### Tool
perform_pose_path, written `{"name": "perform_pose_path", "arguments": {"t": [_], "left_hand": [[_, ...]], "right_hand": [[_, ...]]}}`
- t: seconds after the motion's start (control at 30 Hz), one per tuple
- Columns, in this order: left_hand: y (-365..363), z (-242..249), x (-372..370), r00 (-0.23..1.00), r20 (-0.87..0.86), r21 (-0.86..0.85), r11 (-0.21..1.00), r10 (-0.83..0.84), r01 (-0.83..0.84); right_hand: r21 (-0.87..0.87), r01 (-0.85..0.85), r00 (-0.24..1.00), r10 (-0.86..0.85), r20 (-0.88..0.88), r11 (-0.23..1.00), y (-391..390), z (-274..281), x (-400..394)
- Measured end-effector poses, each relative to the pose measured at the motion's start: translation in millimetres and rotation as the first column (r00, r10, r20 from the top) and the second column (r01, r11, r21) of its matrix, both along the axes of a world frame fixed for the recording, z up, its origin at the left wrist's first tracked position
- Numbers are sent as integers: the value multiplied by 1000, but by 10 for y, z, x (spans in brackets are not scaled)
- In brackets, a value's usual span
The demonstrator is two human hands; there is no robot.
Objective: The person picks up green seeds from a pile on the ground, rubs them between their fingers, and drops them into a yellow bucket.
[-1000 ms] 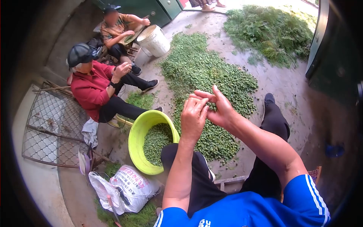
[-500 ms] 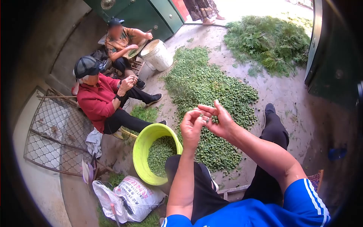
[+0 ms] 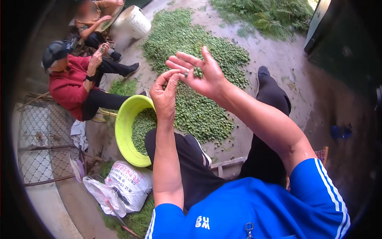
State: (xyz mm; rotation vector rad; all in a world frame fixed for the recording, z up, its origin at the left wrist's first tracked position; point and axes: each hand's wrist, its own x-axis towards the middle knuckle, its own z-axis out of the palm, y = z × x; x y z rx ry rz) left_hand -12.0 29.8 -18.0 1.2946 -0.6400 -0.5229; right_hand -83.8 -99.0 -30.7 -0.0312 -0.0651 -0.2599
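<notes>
Since the earlier frame both hands have risen toward the upper middle of the frame, and the view has tipped down so that the blue shirt fills the bottom. The right hand [image 3: 203,75] is now spread palm-up, fingers loose, cradling a small cluster of green pods [image 3: 197,72] in its palm rather than clenching them. The left hand [image 3: 165,93] stands just beside it, thumb and forefinger pinched together close to the right fingertips; whether a single pod sits in that pinch is too small to tell. The step in hand looks like picking or shelling one piece at a time out of the palm. The next move would likely call for a fine pinch on one pod without tipping the open palm. Below the left wrist, at centre left, the yellow-green basin [image 3: 124,131] holds more of the same, and a broad green heap [image 3: 191,51] covers the floor behind the hands. At upper left a person in red [image 3: 71,87] sits working with their own hands.
</notes>
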Motion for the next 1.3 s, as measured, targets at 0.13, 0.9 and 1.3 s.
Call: {"name": "perform_pose_path", "arguments": {"t": [0.13, 0.9, 1.3], "left_hand": [[-61, 7, -51, 881, 469, 49, 994, 66, -100], [-104, -49, -128, 966, 206, 123, 984, -155, 132], [-96, -101, -117, 928, 342, 207, 975, -149, 80]], "right_hand": [[-46, 7, 1000, -6, 16, 999, -18, -12, 23], [-224, 19, 971, -71, -228, 974, 92, -52, 52], [-282, 6, 967, -77, -242, 959, 95, -73, 70]]}}
